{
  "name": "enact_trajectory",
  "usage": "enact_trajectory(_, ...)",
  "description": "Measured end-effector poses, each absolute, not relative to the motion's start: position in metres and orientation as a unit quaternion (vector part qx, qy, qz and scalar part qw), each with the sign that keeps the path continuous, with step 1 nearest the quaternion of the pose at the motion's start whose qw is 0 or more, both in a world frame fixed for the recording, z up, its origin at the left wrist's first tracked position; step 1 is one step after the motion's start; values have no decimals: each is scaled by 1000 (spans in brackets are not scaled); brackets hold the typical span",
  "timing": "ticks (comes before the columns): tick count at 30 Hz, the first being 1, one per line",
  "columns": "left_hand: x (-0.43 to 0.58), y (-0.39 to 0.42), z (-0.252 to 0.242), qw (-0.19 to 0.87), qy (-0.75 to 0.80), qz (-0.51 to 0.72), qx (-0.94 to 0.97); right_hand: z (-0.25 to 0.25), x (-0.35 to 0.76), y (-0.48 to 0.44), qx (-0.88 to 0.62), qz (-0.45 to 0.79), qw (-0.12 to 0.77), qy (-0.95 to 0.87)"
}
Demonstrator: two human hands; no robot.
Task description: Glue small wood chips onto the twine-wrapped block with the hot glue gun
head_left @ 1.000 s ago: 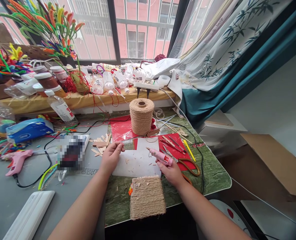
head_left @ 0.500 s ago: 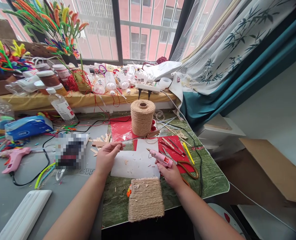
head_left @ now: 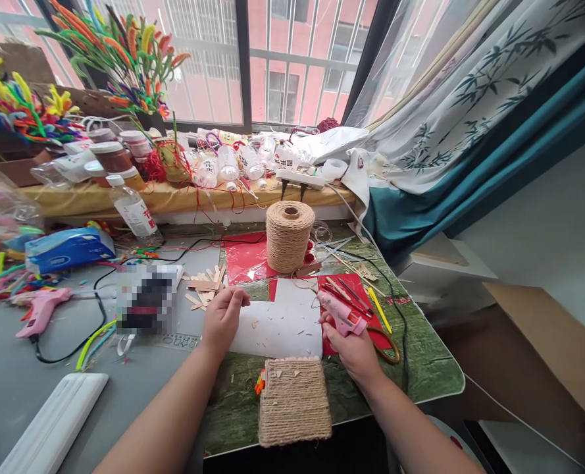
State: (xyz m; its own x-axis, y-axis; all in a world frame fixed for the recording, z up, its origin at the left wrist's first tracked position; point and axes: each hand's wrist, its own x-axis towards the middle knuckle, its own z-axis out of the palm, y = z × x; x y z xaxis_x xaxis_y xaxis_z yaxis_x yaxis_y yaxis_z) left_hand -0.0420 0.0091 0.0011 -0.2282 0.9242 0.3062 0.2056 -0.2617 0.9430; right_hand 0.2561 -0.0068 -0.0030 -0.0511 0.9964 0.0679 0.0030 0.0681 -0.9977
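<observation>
My right hand (head_left: 355,352) is closed round a pink hot glue gun (head_left: 342,315), its nozzle end toward the far side of the table. Over the left part of a white sheet (head_left: 277,329), my left hand (head_left: 223,317) is closed with thumb and fingers pressed together. Whatever it may pinch is too small or hidden to make out. Between my forearms, at the table's near edge, lies a twine-wrapped square piece (head_left: 295,405) with a few wood chips on top and orange bits at its left corner. Beyond the sheet stands a big spool of twine (head_left: 288,240).
Gold-handled scissors (head_left: 393,349) lie partly under the right hand. Craft sticks (head_left: 206,289), a yellow cutter (head_left: 380,311) and a black cable (head_left: 405,329) are around. A second pink glue gun (head_left: 43,313) and a blue packet (head_left: 70,249) lie left. Bottles (head_left: 134,209) line the sill.
The glue gun has tipped away from the sheet's middle and shifted right with my right hand. My left hand's fingers have drawn in more tightly. The whole view has swung slightly left.
</observation>
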Motion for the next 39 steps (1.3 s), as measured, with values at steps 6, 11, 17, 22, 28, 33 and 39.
enact_trajectory(6,-30,-6,19,138,413,454,777,75,235,7,-389,564,447,-575)
enact_trajectory(11,-27,-8,23,28,328,422,845,90,201,4,-386,600,351,-607)
enact_trajectory(17,-26,-10,26,-10,316,397,862,89,185,-6,-390,606,362,-591)
enact_trajectory(22,-25,-11,27,-34,324,381,865,89,185,-9,-407,589,374,-589)
enact_trajectory(28,-24,-12,27,-47,332,369,867,78,185,-11,-446,517,382,-623)
enact_trajectory(33,-25,-13,28,-56,339,386,856,79,185,-10,-437,511,357,-648)
enact_trajectory(39,-25,-14,28,-40,337,398,852,71,187,-8,-481,473,361,-644)
